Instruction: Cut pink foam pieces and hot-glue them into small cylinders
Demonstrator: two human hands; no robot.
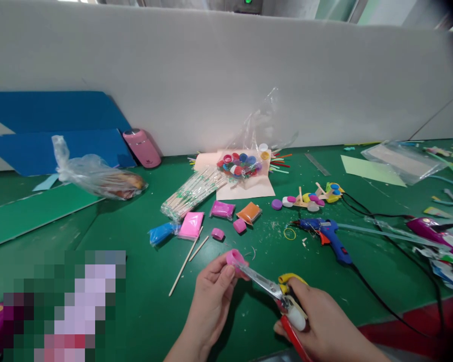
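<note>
My left hand (214,294) pinches a pink bottle cap (233,257) between thumb and fingers, its open side showing. In my right hand (322,319) is a pair of scissors (263,281) with yellow and red on the handles. The blade tips reach the cap's rim; whether they are inside it I cannot tell. A white rounded piece sits by the handles under my right fingers, its kind unclear. Just beyond my left hand lie two more pink caps (218,234) and two thin wooden sticks (184,262).
A blue glue gun (334,239) with a black cord lies right. Further back are clay packets (191,224), bagged sticks (192,193), a bag of coloured caps (239,166) and a cap-and-stick model (305,199). A pink bottle (142,148) stands at the white partition (196,75).
</note>
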